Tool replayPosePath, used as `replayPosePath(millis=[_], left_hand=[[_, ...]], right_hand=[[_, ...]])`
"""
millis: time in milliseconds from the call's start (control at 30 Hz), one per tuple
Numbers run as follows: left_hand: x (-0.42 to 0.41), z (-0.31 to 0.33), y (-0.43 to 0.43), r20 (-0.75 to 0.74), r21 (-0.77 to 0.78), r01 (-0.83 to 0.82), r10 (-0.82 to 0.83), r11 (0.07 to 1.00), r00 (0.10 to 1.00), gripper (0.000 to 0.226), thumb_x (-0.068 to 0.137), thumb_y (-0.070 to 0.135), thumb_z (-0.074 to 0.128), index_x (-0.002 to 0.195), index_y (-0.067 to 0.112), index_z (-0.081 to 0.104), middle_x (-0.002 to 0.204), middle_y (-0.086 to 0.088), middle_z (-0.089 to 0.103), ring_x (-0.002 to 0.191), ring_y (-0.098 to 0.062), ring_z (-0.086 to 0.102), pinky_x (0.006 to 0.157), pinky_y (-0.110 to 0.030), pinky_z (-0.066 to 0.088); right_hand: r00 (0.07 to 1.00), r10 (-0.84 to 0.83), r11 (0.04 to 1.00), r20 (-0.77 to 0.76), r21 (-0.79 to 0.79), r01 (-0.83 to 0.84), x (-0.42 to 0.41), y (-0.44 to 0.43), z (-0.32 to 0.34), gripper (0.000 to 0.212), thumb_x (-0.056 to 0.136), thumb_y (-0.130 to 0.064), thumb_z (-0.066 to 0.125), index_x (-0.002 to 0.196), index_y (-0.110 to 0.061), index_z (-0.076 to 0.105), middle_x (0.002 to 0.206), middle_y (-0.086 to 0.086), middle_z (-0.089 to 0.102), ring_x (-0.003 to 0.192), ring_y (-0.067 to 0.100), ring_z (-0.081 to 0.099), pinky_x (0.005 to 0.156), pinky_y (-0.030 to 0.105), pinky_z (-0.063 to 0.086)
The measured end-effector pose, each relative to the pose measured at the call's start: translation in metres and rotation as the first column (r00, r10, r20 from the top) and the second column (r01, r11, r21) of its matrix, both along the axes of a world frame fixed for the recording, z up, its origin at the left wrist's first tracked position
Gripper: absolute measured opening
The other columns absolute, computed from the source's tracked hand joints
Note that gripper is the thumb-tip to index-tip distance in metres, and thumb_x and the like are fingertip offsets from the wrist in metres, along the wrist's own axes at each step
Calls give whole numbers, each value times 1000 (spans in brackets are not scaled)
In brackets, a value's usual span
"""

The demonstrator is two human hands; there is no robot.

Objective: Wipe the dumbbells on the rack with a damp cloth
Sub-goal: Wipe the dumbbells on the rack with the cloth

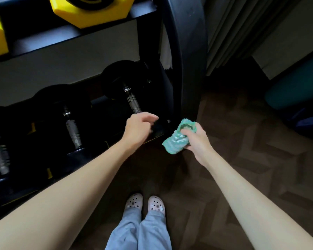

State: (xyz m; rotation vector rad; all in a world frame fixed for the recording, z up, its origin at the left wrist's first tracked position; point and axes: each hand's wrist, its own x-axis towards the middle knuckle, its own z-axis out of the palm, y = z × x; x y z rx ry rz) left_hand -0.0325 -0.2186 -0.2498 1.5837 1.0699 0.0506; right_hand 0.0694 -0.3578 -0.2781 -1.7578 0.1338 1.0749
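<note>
Left hand (138, 129) is seen stretched to the near end of the rightmost black dumbbell (132, 101) on the lower shelf, fingers curled over its dark head. Whether that head is truly grasped or merely touched cannot be told, black being lost against black. Right hand (196, 141) is held at 3 o'clock of the left, clenched round a bunched green cloth (176, 140). The cloth touches no metal and is held just clear of the rack, apparently so that it is ready once the weight has been steadied or turned.

The black rack (188, 51) fills the frame from 8 to 12 o'clock, its curved upright rising beside the cloth. A herringbone wood floor (242, 159) is spread from 3 to 6 o'clock, and a pale curtain (233, 24) hangs at 1 o'clock. Yellow dumbbells (90, 11) are stored on the upper shelf at 11 o'clock. On the lower shelf a middle dumbbell (72, 130) and a far-left dumbbell (0, 157) are laid side by side at 9 o'clock, steel handles angled outward, which is judged to make them easy to reach. Pale clogs (145, 202) are planted at 6 o'clock. Wiping of this weight is judged not yet begun.
</note>
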Motion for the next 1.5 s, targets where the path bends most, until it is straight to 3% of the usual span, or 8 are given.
replayPosePath(millis=[100, 200, 533, 800, 1067, 1233, 1367, 1500], left_hand=[[-7, -14, 12, -143, 218, -187, 221, 958, 965, 48, 84, -9, 35, 118, 11, 62, 125, -7, 59, 119, -20, 51, 95, -22, 39], [-15, -31, 18, -236, 158, -150, 184, 976, 954, 56, 82, -12, 32, 127, 11, 55, 135, -8, 52, 127, -21, 44, 94, -20, 33], [-20, -45, 34, -280, 109, -146, 172, 983, 945, 44, 86, -6, 36, 113, 12, 66, 123, -6, 60, 119, -20, 50, 88, -20, 34], [-27, -51, 37, -252, 39, -147, 153, 988, 956, 48, 83, -8, 38, 113, 15, 66, 122, -5, 60, 120, -20, 50, 93, -24, 37], [-40, -39, 37, -94, -205, -279, 265, 938, 960, 59, 77, -26, 28, 121, 0, 57, 129, -13, 54, 127, -21, 44, 100, -31, 45], [-55, -33, 39, -106, -110, -327, 316, 939, 943, 54, 78, -19, 29, 114, 7, 60, 120, -11, 60, 118, -21, 52, 102, -37, 43], [-62, -1, 51, -106, -55, -360, 353, 931, 929, 41, 84, -12, 36, 107, 10, 61, 106, -7, 65, 109, -20, 58, 99, -33, 44], [-46, 56, 40, -55, -129, -97, 91, 987, 994, 27, 89, 8, 49, 112, 15, 62, 113, -4, 65, 106, -18, 57, 91, -33, 45]], right_hand=[[890, 309, 909, 335, -379, -173, 1, 5, -18, 30, 93, -10, 50, 121, -16, 38, 106, 6, 51, 90, 18, 57, 63, 22, 47], [867, 342, 903, 363, -381, -197, -2, 28, -35, 20, 94, -16, 50, 113, -11, 49, 101, 5, 54, 76, 7, 48, 57, 14, 40], [972, -41, 931, 231, -344, 121, -9, 64, -63, 29, 98, -13, 45, 123, -12, 59, 121, 13, 55, 97, 24, 53, 85, 31, 46], [934, 167, 942, 316, -332, -56, -43, 53, -33, 31, 100, -16, 34, 127, -16, 50, 115, 9, 53, 72, 5, 35, 69, 23, 32], [948, 141, 935, 285, -352, -33, -106, 77, -5, 24, 99, -14, 41, 120, -6, 31, 117, 18, 55, 103, 27, 60, 71, 27, 48], [980, 177, 973, 87, -165, -161, -133, 95, 0, 26, 93, -14, 51, 116, -9, 39, 113, 12, 51, 92, 21, 58, 73, 29, 50], [993, -58, 998, -103, -40, 54, -113, 91, 24, 16, 81, -7, 55, 94, -16, 51, 101, 9, 60, 84, 22, 61, 72, 39, 56], [959, -114, 933, -261, 305, 194, -87, 53, 84, 16, 87, -9, 49, 99, -15, 58, 98, 6, 63, 91, 22, 61, 80, 39, 50]])
